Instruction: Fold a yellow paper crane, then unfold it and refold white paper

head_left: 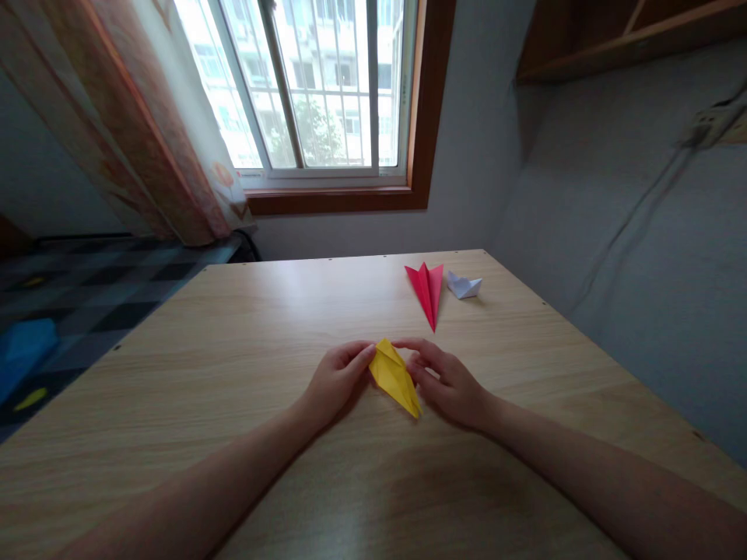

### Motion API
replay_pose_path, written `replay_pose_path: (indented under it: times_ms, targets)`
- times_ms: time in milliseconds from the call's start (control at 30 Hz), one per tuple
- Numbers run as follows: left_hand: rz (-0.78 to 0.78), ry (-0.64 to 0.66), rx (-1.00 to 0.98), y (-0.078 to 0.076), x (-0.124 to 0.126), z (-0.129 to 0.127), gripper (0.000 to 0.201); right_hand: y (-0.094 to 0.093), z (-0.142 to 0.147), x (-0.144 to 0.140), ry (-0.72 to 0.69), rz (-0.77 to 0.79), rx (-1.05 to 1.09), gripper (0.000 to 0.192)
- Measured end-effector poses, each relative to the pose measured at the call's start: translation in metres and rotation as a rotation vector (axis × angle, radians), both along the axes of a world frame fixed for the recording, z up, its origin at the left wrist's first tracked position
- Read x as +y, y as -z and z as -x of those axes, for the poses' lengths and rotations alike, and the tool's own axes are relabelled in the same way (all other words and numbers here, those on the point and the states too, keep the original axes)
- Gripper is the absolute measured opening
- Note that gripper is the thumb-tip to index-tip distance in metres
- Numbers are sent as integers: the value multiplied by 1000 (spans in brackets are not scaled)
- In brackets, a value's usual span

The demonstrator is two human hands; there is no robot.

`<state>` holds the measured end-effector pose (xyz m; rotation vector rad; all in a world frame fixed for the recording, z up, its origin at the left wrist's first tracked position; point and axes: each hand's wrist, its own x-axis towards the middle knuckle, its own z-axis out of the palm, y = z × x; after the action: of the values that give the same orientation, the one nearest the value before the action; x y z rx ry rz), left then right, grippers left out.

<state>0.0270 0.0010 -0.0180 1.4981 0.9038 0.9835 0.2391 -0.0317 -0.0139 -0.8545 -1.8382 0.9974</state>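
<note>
A folded piece of yellow paper (392,375), long and kite-shaped with a split lower tip, is held a little above the table between both hands. My left hand (341,377) pinches its upper left edge, with the thumb on top and the other fingers underneath. At its right edge, my right hand (447,381) has the index finger reaching to the top corner and the thumb near the side. The right fingers are bent and close to the paper; their tips are partly hidden behind it.
A red paper plane (428,292) and a white paper boat (464,286) lie at the back right of the wooden table (262,311). Beyond the table are a window (327,85), a curtain (134,117) on the left and a wall shelf (630,47) at upper right.
</note>
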Motion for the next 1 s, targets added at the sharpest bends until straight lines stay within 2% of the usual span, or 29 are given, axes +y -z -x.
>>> replay_pose_path:
  times_ms: [167, 300, 400, 533, 700, 833, 933, 1000]
  targets:
    - [33, 5, 12, -3, -3, -2, 38, 2, 0, 2, 41, -39, -55, 39]
    - [30, 75, 66, -9, -7, -4, 37, 5, 1, 4, 49, -177, -87, 41]
    - [6, 118, 122, -12, -9, -5, 40, 5, 0, 5, 50, -250, -138, 38]
    - [8, 172, 71, -12, -9, -5, 49, 2, -1, 4, 100, -277, -123, 30]
    - [-41, 266, 25, -12, -7, -1, 45, -1, -1, 5, 95, -216, -45, 26]
    - [24, 370, -7, -11, -8, -1, 48, 0, -3, 7, 84, -87, 0, 21]
    - [37, 368, 14, -11, -9, -2, 45, 1, -5, 11, 41, 14, 24, 16]
    - [30, 371, 31, -10, -9, -3, 45, 2, -6, 14, 31, 23, 40, 18]
